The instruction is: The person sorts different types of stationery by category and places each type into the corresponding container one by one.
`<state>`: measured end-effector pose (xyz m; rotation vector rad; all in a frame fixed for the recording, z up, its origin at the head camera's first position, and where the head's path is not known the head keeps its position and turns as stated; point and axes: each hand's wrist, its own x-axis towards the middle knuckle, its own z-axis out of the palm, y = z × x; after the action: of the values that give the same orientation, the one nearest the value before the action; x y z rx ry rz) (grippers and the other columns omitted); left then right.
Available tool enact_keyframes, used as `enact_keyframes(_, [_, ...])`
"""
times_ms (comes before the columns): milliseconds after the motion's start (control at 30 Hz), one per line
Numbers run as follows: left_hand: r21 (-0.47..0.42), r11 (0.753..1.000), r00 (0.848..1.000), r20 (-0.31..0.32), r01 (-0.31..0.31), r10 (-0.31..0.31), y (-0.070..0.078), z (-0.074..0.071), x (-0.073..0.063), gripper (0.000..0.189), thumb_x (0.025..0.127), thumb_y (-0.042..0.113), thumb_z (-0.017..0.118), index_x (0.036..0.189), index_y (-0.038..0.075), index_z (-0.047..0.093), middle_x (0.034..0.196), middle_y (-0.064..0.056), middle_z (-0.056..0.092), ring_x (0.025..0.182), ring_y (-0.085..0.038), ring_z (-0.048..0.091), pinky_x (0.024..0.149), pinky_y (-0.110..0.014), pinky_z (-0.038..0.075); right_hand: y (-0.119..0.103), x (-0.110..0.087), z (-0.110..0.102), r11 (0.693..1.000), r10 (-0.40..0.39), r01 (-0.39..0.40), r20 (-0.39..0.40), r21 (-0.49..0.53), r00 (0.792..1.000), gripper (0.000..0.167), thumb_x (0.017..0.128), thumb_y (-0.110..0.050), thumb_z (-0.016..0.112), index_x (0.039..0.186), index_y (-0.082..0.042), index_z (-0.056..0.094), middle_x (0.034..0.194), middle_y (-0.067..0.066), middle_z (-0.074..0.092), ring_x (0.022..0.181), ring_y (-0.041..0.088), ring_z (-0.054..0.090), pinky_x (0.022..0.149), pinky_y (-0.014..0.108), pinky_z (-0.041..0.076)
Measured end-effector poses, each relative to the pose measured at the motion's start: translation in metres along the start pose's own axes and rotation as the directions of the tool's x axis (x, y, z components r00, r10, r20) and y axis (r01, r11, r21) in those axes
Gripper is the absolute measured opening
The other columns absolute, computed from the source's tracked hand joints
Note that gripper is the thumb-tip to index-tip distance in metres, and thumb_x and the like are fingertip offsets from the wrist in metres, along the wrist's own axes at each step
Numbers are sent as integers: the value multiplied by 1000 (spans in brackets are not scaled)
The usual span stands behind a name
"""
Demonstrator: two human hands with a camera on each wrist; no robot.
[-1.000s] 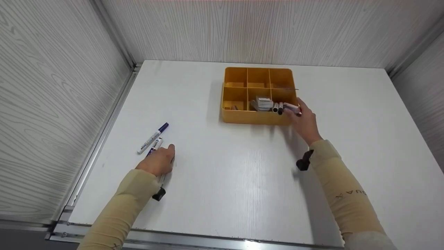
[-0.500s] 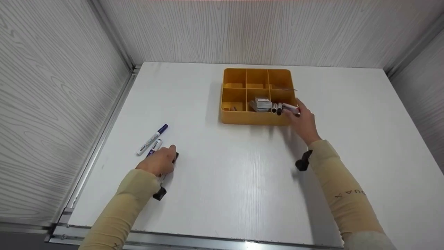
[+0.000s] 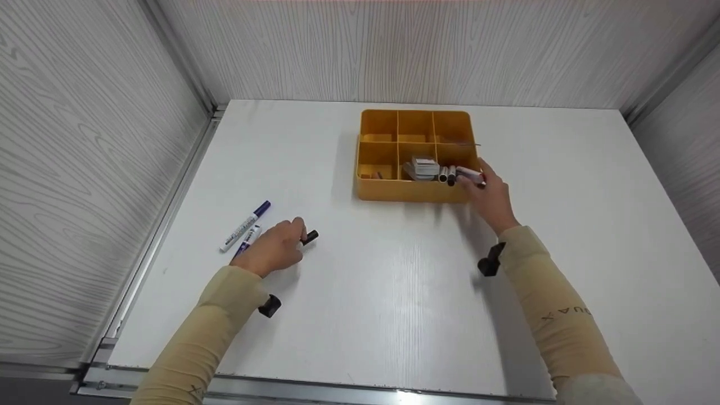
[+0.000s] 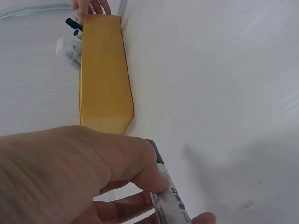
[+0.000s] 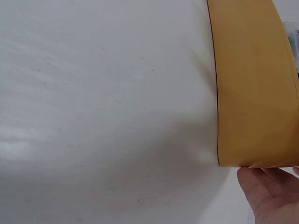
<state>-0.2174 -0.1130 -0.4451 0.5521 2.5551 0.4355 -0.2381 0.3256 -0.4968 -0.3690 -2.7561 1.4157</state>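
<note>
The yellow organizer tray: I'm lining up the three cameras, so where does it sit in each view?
Head: the yellow organizer tray sits upper centre on the white table, the right hand at its right front corner.
Left wrist: upper left, seen side-on.
Right wrist: right edge, its wall filling the upper right.
Shared landmark: the right hand's fingers at the tray's corner.

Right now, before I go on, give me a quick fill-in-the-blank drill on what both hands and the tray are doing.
1. The left hand grips a ____ with a black cap.
2. The right hand rests at the yellow tray's near ____ corner.
3. The tray is divided into ____ compartments.
4. Two loose markers lie on the white table to the ____ of the left hand.

Missing words: marker; right; six; left
</note>
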Motion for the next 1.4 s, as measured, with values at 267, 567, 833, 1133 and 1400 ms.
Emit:
enact_keyframes(267, [-28,996,990,-111,-90,86,17,-7,12,34,87,-6,57,120,1,51,110,-19,59,94,-26,54,85,-39,49,1,1,1,1000,-10,10,-12,-3,1000,87,94,-56,57,159,-15,17,153,22,41,140,32,43,115,47,37])
enact_keyframes(567, [-55,995,987,-144,-84,75,41,-15,25,25,95,-1,53,120,2,57,113,-17,61,102,-26,58,91,-38,52,1,2,2,1000,-12,12,-13,8,1000,84,95,-54,57,159,-16,18,158,19,34,144,32,38,117,47,34])
enact_keyframes(833, [21,967,937,-242,-253,250,60,-23,34,18,101,6,54,118,5,57,111,-14,65,100,-23,63,86,-32,56,2,2,1,1000,-18,18,-18,1,1000,83,96,-53,57,159,-16,18,159,18,32,147,32,34,119,47,31])
enact_keyframes(1133, [16,965,927,-273,-261,255,91,-35,50,29,98,-3,49,122,4,64,124,-14,63,119,-25,60,102,-33,51,1,0,2,1000,-20,20,-22,20,1000,82,96,-51,57,159,-15,19,156,20,37,143,32,39,117,46,34])
enact_keyframes(1400, [68,902,821,-391,-426,417,111,-39,59,34,94,-10,53,124,3,62,132,-15,57,123,-26,58,103,-32,50,3,1,2,999,-28,29,-33,26,999,83,96,-50,58,159,-12,19,139,22,48,135,32,48,111,47,42])
